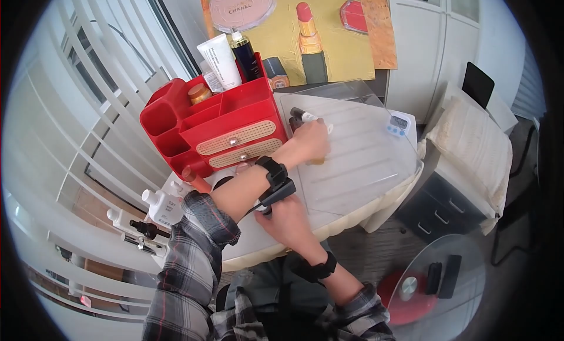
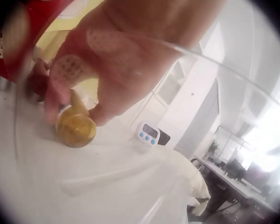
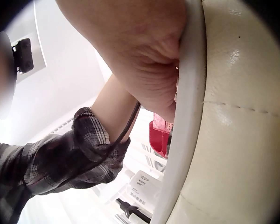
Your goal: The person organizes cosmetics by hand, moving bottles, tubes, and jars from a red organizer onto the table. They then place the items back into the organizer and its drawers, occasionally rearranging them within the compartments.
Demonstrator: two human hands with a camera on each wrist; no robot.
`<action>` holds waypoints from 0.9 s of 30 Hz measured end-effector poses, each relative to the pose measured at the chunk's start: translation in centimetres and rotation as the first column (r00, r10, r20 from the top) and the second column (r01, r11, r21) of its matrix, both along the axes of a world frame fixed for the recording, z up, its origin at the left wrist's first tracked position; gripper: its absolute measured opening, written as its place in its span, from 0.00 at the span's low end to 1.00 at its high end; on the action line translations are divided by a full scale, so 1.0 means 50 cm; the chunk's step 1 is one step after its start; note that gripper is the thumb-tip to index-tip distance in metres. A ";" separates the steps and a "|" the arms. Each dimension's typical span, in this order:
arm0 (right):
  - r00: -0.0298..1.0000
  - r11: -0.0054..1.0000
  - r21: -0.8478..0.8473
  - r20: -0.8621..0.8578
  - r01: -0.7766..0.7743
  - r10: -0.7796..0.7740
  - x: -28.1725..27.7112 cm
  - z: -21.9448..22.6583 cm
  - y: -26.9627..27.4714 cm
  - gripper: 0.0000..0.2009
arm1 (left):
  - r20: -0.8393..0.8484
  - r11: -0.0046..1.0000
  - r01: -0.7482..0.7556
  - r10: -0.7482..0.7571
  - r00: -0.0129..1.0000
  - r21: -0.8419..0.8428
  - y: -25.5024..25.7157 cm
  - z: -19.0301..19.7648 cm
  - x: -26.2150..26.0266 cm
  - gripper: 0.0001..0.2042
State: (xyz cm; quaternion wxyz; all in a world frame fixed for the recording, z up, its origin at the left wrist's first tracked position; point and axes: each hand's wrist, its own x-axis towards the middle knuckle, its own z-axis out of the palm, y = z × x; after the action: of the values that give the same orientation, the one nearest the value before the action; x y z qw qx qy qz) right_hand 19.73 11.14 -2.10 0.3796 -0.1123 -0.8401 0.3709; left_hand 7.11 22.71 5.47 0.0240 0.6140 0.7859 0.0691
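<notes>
My left hand (image 1: 309,142) reaches across the white tabletop beside the red organizer (image 1: 241,109). In the left wrist view, thumb and fingers of the left hand (image 2: 116,70) pinch a small rounded bottle of amber-yellow liquid (image 2: 76,128), low over the table. Just past this hand lies a dark bottle with a white label (image 1: 302,114). My right hand (image 1: 284,220) is at the table's front edge, below the left wrist; its heel is against the pale rim (image 3: 189,112) in the right wrist view. Its fingers are mostly hidden, and I cannot tell what they hold.
White bottles (image 1: 164,207) and a black-topped dropper bottle (image 1: 147,228) stand left of the organizer. A white timer (image 1: 398,125) sits at the table's right, near a clear plastic sheet (image 1: 358,182). Further right is a drawer cabinet (image 1: 449,200), with a round glass stool (image 1: 464,253) below.
</notes>
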 end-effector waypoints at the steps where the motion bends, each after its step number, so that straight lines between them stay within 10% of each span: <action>1: 0.997 0.998 -0.049 0.066 -0.033 0.036 0.002 0.004 0.002 0.11 | 0.067 0.999 -0.006 0.008 0.998 -0.038 -0.005 0.016 0.010 0.26; 9: 0.998 1.000 -0.015 0.061 -0.024 0.025 0.002 0.011 0.003 0.13 | 0.234 0.973 0.009 -0.064 0.970 0.231 -0.098 0.173 0.039 0.32; 15: 1.000 1.000 -0.009 0.010 -0.019 0.019 0.000 0.010 0.001 0.15 | 0.213 0.711 -0.146 -0.005 0.977 0.688 -0.193 0.298 -0.114 0.28; 19: 1.000 1.000 -0.002 0.008 -0.015 0.015 0.000 0.008 0.000 0.15 | 0.167 0.628 -0.307 0.273 0.947 0.715 -0.252 0.312 -0.241 0.27; 27: 1.000 0.999 0.046 -0.007 0.001 0.000 0.002 0.016 -0.002 0.14 | 0.139 0.605 -0.328 0.338 0.931 0.726 -0.250 0.234 -0.385 0.26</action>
State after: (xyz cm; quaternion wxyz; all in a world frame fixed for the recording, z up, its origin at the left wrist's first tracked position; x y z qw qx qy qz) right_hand 19.83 11.03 -1.31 0.3849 -0.1026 -0.8470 0.3519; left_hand -12.12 10.22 17.18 -0.2441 0.4140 0.7904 0.3799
